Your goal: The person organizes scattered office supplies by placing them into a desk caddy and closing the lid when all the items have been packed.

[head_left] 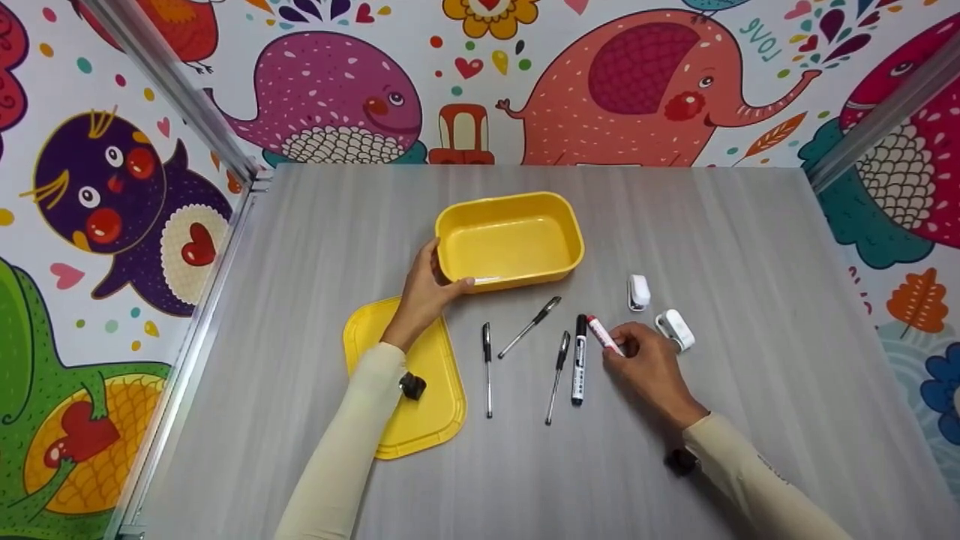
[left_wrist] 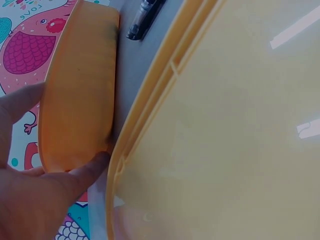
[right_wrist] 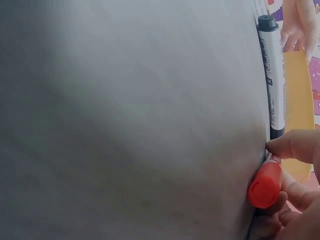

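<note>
My left hand (head_left: 429, 294) holds the near left corner of an empty yellow box (head_left: 510, 244), thumb on the near rim; the left wrist view shows thumb and fingers on the wall of the box (left_wrist: 80, 90). My right hand (head_left: 649, 364) pinches a red-capped marker (head_left: 604, 335) between thumb and fingers; in the right wrist view the red end of the marker (right_wrist: 266, 186) points at the camera beside the right hand (right_wrist: 300, 190). A black-capped marker (head_left: 579, 364) lies just left of it.
Several black-capped pens lie in front of the box, among them one pen (head_left: 488, 371) near the yellow lid (head_left: 427, 397), which lies under my left forearm. Two white staplers, one (head_left: 638, 292) upright and one (head_left: 677, 328) tilted, are beside my right hand.
</note>
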`<action>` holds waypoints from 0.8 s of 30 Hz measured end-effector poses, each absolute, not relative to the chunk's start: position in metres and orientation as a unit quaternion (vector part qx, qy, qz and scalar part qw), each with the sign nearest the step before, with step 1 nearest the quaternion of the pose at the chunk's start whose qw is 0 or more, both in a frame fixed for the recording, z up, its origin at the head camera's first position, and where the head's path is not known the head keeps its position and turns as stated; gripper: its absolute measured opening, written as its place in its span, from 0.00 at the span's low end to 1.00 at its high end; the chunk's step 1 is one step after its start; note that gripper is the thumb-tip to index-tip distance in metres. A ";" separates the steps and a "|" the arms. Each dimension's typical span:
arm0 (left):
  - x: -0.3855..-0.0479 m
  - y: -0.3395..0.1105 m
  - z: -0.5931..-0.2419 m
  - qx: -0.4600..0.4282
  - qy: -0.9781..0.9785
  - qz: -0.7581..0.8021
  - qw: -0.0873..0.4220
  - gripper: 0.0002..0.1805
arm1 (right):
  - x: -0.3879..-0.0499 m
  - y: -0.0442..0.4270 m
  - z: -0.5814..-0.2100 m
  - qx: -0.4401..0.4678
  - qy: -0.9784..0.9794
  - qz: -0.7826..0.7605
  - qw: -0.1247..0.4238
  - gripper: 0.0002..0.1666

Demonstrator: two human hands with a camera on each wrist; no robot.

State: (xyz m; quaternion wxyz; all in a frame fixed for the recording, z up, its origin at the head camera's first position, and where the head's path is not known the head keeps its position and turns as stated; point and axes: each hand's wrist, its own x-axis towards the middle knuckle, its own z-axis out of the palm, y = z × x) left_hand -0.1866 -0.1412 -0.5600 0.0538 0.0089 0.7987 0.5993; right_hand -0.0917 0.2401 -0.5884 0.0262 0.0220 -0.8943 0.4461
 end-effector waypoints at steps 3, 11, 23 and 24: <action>-0.186 -0.141 -0.560 0.005 0.800 0.598 0.055 0.58 | -0.092 0.240 -0.588 0.020 -0.895 0.445 0.024 0.11; -0.187 -0.140 -0.558 0.017 0.790 0.610 0.058 0.58 | -0.091 0.243 -0.587 -0.006 -0.869 0.492 0.047 0.11; -0.186 -0.141 -0.560 0.014 0.788 0.613 0.057 0.58 | -0.090 0.240 -0.585 0.009 -0.828 0.555 0.076 0.14; -0.187 -0.141 -0.560 0.014 0.788 0.613 0.058 0.58 | -0.090 0.239 -0.584 0.010 -0.825 0.559 0.078 0.14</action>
